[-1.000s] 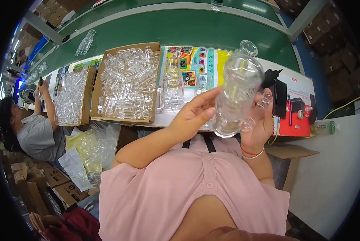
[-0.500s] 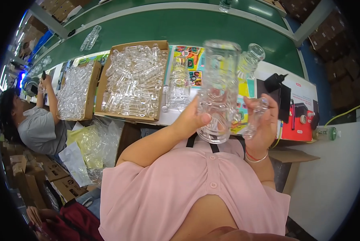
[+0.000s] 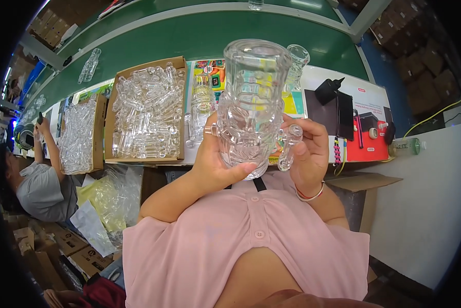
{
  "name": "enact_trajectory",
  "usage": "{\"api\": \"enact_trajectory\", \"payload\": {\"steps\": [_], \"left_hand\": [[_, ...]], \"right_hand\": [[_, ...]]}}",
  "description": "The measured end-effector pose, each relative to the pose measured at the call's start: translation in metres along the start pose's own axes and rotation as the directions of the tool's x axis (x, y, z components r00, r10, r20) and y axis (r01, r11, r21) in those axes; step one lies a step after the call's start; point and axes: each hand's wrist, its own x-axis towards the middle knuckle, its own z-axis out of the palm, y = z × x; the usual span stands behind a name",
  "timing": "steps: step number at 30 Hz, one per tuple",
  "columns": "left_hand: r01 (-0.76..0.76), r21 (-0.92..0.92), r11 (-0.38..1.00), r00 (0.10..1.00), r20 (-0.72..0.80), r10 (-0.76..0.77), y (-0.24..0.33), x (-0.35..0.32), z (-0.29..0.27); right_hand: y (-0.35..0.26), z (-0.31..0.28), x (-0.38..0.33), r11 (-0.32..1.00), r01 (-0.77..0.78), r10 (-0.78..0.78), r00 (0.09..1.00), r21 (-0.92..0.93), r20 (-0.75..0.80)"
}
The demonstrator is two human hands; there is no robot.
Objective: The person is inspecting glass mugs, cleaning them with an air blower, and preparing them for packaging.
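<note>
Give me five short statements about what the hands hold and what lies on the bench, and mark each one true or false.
1. The left hand grips a large clear glass vessel. True.
2. The right hand is bare of anything. False: it holds a small clear glass piece beside the vessel.
3. The open cardboard box on the bench holds clear glass pieces. True.
4. The conveyor belt behind the box is red. False: it is green.
5. The large vessel stands on the bench. False: it is held up in the air.
</note>
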Motion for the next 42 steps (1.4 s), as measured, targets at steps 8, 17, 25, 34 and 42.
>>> {"api": "enact_trajectory", "payload": {"steps": [8, 17, 25, 34, 42], "left_hand": [[0.11, -0.068, 0.992, 0.993, -0.03, -0.112, -0.002, -0.003, 0.0], [-0.405, 0.149, 0.902, 0.792, 0.55, 0.265, 0.002, -0.003, 0.004], [-0.453, 0.159, 0.877, 0.697, 0.677, 0.237, 0.018, -0.007, 0.006], [0.325, -0.296, 0.898, 0.944, 0.044, -0.327, 0.006, 0.003, 0.0], [0.08, -0.103, 0.991, 0.993, -0.078, -0.088, -0.006, -0.004, -0.012]], "right_hand": [[0.004, -0.01, 0.005, 0.969, 0.196, -0.182, 0.978, -0.153, 0.101], [-0.055, 0.012, 0.014, 0.743, -0.667, 0.635, 0.73, 0.061, 0.253], [-0.018, 0.006, -0.017, 0.942, 0.122, -0.28, 0.801, 0.314, 0.529], [0.0, 0.014, 0.053, 0.768, -0.459, 0.476, 0.876, 0.446, 0.081], [-0.015, 0.004, 0.04, 0.627, 0.319, -0.071, 0.932, -0.711, 0.356]]}}
